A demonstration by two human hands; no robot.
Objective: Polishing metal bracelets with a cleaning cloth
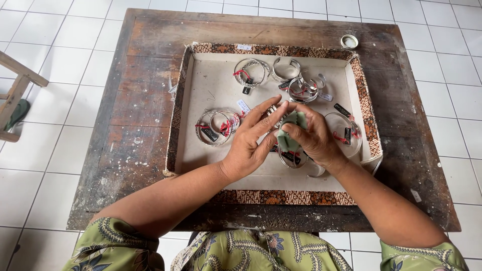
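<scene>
Right hand fingers clamp a pale green cloth against a silver bangle; left hand fingers lie flat, together, steadying it above the tray.

Silver, brown and pale green over a worn dark table

The tray is cream inside with a brown-and-orange patterned border; silver bangles carry red ties and black tags; the cloth is pale green, the tabletop weathered dark brown, the sleeves green with paisley print.
</scene>
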